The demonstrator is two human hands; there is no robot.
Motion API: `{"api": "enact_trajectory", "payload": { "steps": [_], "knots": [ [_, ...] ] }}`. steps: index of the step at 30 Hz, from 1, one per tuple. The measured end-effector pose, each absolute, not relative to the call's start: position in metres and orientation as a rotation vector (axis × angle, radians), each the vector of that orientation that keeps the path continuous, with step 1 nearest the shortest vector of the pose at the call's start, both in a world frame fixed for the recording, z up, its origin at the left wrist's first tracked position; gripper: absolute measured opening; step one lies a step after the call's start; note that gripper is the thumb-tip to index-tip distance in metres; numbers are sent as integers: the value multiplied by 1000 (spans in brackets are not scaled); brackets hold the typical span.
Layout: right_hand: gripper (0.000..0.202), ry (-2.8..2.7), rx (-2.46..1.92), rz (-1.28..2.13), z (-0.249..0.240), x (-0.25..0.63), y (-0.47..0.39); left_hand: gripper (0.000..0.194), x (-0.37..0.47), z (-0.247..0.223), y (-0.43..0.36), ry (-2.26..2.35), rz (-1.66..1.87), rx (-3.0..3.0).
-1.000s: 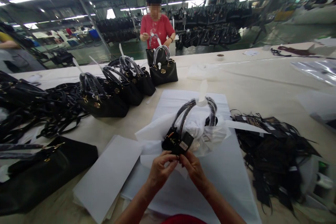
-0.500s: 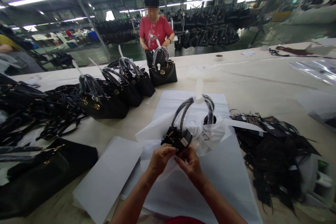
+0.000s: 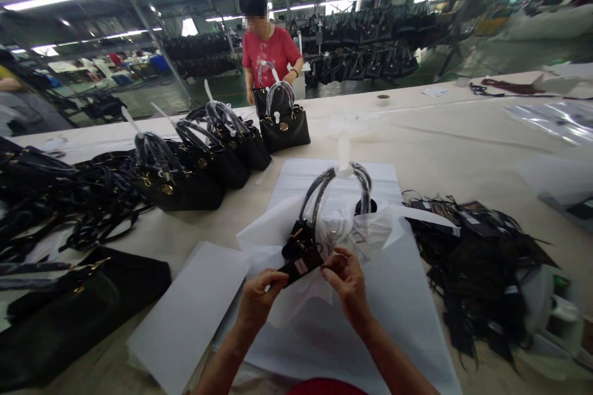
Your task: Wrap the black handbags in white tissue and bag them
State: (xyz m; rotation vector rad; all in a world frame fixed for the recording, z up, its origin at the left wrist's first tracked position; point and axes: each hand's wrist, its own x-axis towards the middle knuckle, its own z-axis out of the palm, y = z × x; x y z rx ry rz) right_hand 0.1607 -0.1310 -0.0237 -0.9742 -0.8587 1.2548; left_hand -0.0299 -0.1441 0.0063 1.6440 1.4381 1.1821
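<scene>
A black hang tag (image 3: 301, 266) with a small pale label is stretched level between my hands. My left hand (image 3: 260, 295) pinches its left end. At its right end, my right hand (image 3: 346, 281) is closed with thumb and fingertips; whether they grip the tag's edge or its cord is hard to see. Just beyond stands a black handbag (image 3: 296, 239), mostly covered by white tissue paper (image 3: 377, 237). Its upright handles (image 3: 319, 188) are wrapped in clear film, with a white strip (image 3: 343, 157) at the top.
White sheets (image 3: 398, 327) lie beneath the bag, with another stack (image 3: 189, 308) to the left. Black tags (image 3: 482, 278) with cords are heaped at right. Several black handbags (image 3: 185, 191) and tangled straps (image 3: 102, 179) fill the left. Across the table stands a person (image 3: 271, 52) in red.
My hands have moved apart, the left one shifting left and down, and the tag now lies stretched out between them. The person across has lowered one arm and turned their head.
</scene>
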Motion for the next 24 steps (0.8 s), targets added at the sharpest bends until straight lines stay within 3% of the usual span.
{"api": "enact_trajectory", "payload": {
  "steps": [9, 14, 18, 21, 24],
  "knots": [
    [28, -914, -950, 1454, -22, 160, -114, 13, -52, 13, -233, 1499, 1076, 1390],
    [23, -964, -908, 1558, -21, 169, -104, 27, -11, -31, -242, 1196, 755, 1324],
    [33, -1181, -993, 1569, -24, 180, -112, 26, 26, -63, -222, 1200, 440, 1447],
    [24, -1351, -1159, 1312, -36, 185, -120, 35, 33, -48, -203, 1250, 231, 1701],
    [16, -1405, -1257, 1051, -50, 186, -124, 10, 30, 9, -169, 1172, 317, 2044]
  ]
}}
